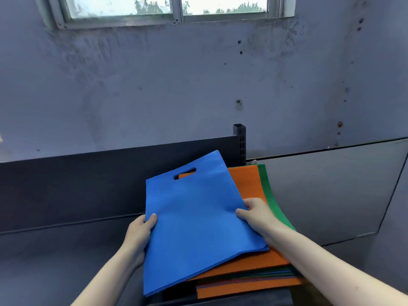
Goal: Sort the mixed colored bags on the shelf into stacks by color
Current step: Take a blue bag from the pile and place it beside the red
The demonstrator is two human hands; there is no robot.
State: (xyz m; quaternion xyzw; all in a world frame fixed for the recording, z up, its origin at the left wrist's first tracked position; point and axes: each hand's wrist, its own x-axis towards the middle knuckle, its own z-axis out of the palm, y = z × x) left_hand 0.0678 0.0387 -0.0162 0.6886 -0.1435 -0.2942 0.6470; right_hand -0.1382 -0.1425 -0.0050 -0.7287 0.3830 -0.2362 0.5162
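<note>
A blue bag (194, 219) with a cut-out handle lies tilted on top of a mixed stack (249, 281) of bags. My left hand (139, 235) pinches its left edge, thumb on top. On the right edge, my right hand (256, 214) grips the same bag, thumb on top and fingers underneath. Directly below it lies an orange bag (247, 184), and a green bag (271, 195) curls up along the stack's right side. Further down the stack, edges of orange, green, blue and pinkish bags show.
The stack sits at the right end of a dark shelf (66, 246) with a raised back panel (88, 173). A slotted metal upright post (239, 142) stands behind the stack. A grey board (331, 191) leans against the stained wall to the right.
</note>
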